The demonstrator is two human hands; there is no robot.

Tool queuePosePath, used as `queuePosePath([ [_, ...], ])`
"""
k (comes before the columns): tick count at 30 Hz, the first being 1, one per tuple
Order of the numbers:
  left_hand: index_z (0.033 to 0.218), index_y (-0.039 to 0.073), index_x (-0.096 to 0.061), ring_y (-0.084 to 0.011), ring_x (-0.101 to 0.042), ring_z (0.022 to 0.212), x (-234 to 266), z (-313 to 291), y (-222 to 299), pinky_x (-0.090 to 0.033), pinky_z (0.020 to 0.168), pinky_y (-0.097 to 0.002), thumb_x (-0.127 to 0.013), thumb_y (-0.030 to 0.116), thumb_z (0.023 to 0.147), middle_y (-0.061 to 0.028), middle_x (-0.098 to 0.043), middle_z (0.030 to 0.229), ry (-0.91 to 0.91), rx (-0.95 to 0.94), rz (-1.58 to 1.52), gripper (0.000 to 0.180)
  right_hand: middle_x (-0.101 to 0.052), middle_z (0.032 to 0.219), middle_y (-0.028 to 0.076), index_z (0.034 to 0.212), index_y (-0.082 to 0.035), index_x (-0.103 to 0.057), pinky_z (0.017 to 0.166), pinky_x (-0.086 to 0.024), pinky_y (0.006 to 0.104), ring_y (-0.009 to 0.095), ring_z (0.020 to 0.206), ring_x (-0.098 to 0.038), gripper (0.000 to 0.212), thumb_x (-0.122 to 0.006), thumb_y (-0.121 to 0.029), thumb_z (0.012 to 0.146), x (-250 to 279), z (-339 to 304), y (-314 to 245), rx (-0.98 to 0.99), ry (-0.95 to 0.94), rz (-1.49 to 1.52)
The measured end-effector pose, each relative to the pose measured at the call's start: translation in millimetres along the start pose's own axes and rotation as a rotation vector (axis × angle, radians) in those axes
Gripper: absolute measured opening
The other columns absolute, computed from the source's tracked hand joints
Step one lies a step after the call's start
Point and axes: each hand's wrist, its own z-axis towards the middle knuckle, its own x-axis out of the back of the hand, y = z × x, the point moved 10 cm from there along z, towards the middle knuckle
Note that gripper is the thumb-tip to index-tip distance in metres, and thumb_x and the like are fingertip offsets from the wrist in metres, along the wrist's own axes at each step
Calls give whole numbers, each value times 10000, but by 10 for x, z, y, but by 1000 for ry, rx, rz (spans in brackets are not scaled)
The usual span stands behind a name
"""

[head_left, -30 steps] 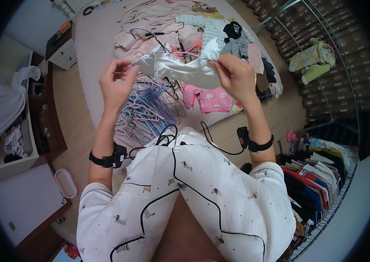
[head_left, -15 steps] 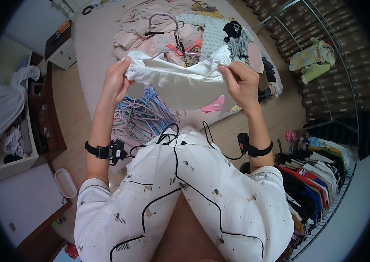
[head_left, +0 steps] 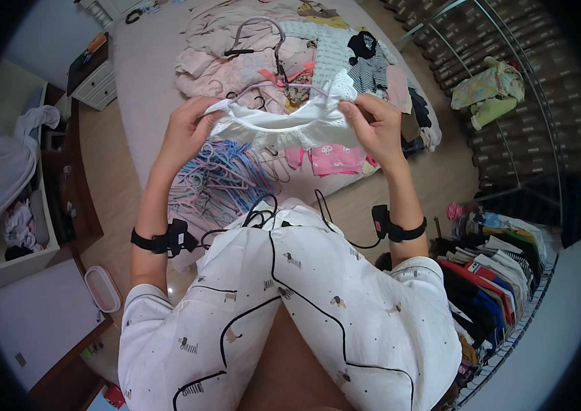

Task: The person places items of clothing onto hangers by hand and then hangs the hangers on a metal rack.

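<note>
A white top (head_left: pixel 276 133) with eyelet ruffles at the shoulders is stretched between my two hands over the bed's near edge. My left hand (head_left: pixel 191 133) pinches its left shoulder, thumb on top. At the other shoulder, my right hand (head_left: pixel 378 130) grips the cloth beside the lacy ruffle. A mauve clothes hanger (head_left: pixel 281 44) sits at the neckline, hook pointing away from me; its arms run toward the shoulders and their ends are hidden by cloth and fingers. Below my left hand lies a heap of pastel hangers (head_left: pixel 225 175). Pink printed cloth (head_left: pixel 335 159) shows beneath the top.
Piled clothes (head_left: pixel 208 51) cover much of the bed (head_left: pixel 141 82). On the right stand a metal rack (head_left: pixel 510 147) with a draped garment and a row of hanging clothes (head_left: pixel 489 284). A white nightstand (head_left: pixel 96 88) and an open drawer (head_left: pixel 26 219) are on the left.
The top's lower part has swung away, uncovering the pink cloth. Its neckline now opens in a wider curve. My left hand has shifted slightly inward; both hands keep their hold.
</note>
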Motion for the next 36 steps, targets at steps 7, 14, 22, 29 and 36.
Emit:
queuePosePath([
  [7,1027,-27,-644,-208,-583,762,-113,51,8,-458,702,-288,-563,-24,843,-107,-625,854,44,-12,-27,201,-466,586,81,787,15,-611,488,-343,303,174,502,-417,140,-682,-95,837,-63,46,-6,49,-29,-82],
  [14,1053,12,-662,-218,-610,739,-106,318,265,-476,682,-290,-582,-11,828,-112,-641,855,67,-137,80,240,-496,584,33,778,23,-606,483,-327,264,83,535,-393,185,-674,-125,866,-40,118,324,-55,11,45],
  [22,1036,-6,-660,-173,-604,784,-127,547,291,-464,706,-260,-563,-40,834,-93,-634,852,147,-118,121,227,-544,652,44,885,20,-621,544,-389,271,119,581,-463,282,-710,-246,853,55,145,515,-138,-36,-103],
  [29,1048,-19,-665,-101,-576,771,-118,578,201,-441,683,-212,-577,14,894,-48,-656,871,208,-107,147,181,-663,869,99,941,-15,-667,729,-483,316,240,793,-617,231,-722,-202,817,521,-30,428,245,296,-433],
  [36,1044,-11,-679,-34,-504,714,337,684,66,-393,629,-178,-624,115,920,34,-619,845,274,100,-52,185,-672,919,84,1047,-20,-656,727,-512,310,191,846,-637,239,-662,-102,823,197,-486,1736,-442,96,157],
])
